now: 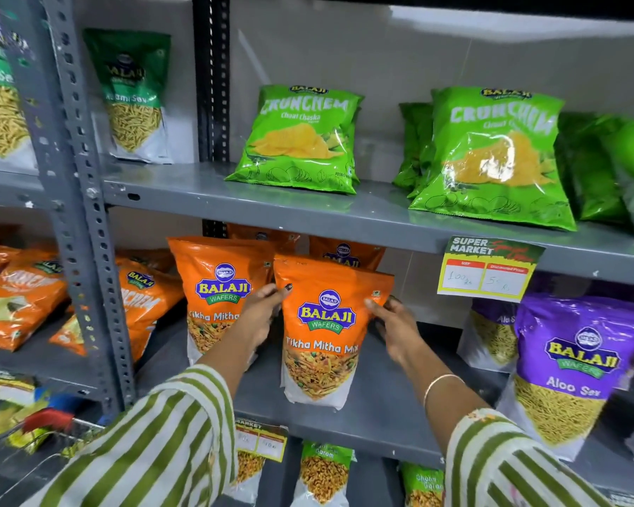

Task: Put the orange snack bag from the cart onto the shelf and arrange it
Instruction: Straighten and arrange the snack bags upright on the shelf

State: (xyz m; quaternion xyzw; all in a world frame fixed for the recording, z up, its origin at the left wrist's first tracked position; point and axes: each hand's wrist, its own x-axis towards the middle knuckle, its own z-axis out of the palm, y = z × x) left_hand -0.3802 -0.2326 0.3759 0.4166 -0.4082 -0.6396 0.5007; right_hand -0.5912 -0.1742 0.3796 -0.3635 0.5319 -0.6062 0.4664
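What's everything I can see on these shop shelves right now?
Tikha Mitha Mix bag: one, orange, upright on middle shelf, held by both hands.
Matching bag: one, orange, just left; more behind.
Crunchem bags: several, green, upper shelf.
Aloo Sev bag: one in front, purple, right; another behind.
Orange Crunchem bags: a few, lying at left.
Price tag: one, yellow and green, shelf edge.
Cart: one, red handle, bottom left.
Left hand: bag's left edge.
Right hand: bag's right edge.
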